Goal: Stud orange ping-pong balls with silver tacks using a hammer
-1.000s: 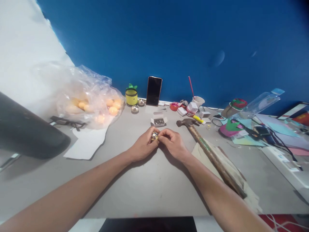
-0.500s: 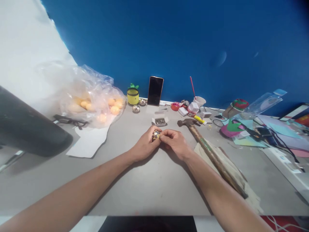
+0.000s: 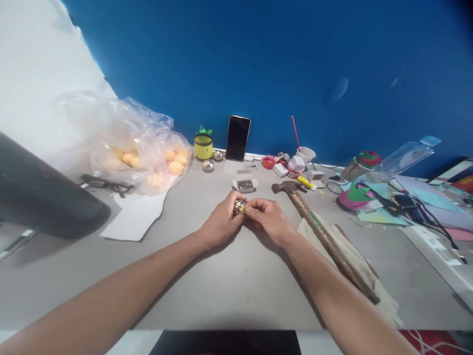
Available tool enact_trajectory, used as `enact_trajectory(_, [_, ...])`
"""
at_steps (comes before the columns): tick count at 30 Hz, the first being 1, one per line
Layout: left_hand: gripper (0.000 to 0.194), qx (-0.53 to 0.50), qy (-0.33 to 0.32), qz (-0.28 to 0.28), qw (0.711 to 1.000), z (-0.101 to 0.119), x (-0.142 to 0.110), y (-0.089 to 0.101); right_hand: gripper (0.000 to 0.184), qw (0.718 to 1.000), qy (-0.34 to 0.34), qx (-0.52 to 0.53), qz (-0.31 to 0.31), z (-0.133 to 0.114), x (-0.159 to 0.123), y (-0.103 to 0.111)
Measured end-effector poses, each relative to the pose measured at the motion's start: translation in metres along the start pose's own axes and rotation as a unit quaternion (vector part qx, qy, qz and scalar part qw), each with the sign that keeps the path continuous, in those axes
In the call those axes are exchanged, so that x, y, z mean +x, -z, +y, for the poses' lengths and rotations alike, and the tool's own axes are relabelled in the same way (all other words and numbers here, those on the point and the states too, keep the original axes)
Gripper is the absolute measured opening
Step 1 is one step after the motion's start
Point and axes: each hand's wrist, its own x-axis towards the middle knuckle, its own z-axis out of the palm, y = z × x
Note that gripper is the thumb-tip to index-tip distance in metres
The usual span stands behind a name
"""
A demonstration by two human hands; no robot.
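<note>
My left hand (image 3: 220, 223) is closed around a small yellow ball (image 3: 239, 206) studded with shiny silver tack heads. Against the ball's right side press the pinched thumb and forefinger of my right hand (image 3: 268, 217); whatever is between them is too small to make out. Just beyond the ball, a small open white box (image 3: 244, 185) holds many silver tacks. Farther back, two silver-covered balls (image 3: 208, 165) rest beside a yellow pot-shaped holder (image 3: 203, 146) with green leaves on top.
A hammer (image 3: 325, 236) lies on a cloth to the right. A phone (image 3: 238, 138) leans against the blue wall. Plastic bags of orange balls (image 3: 175, 165), eyeglasses (image 3: 107, 184) and white paper (image 3: 135, 217) occupy the left. A white cup (image 3: 305, 155) stands at the back.
The ball has turned slightly in my left hand, so its visible pattern differs a little. Both hands stay in nearly the same place.
</note>
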Motion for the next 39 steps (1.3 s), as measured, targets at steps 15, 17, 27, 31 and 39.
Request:
enact_trajectory(15, [0.026,0.02,-0.034,0.03,0.999,-0.005,0.003,-0.001,0.03,0.998,0.047,-0.046,-0.005,0.009,-0.001,-0.003])
enact_trajectory(17, [0.018,0.018,-0.037,0.025,0.999,-0.004,0.003,-0.001,0.03,0.998,0.05,-0.047,-0.002,0.009,-0.001,-0.003])
enact_trajectory(27, [0.017,-0.018,-0.017,0.013,1.0,-0.004,0.0,-0.003,0.027,0.996,0.058,-0.067,0.001,0.009,0.0,-0.002])
enact_trajectory(31, [0.017,-0.015,-0.022,0.016,1.0,-0.004,0.0,-0.004,0.023,0.995,0.064,-0.074,0.005,0.009,0.0,-0.002])
enact_trajectory(39, [0.015,0.009,-0.057,0.054,0.997,-0.007,-0.002,-0.009,0.017,0.979,0.124,-0.157,0.051,0.008,-0.006,-0.01])
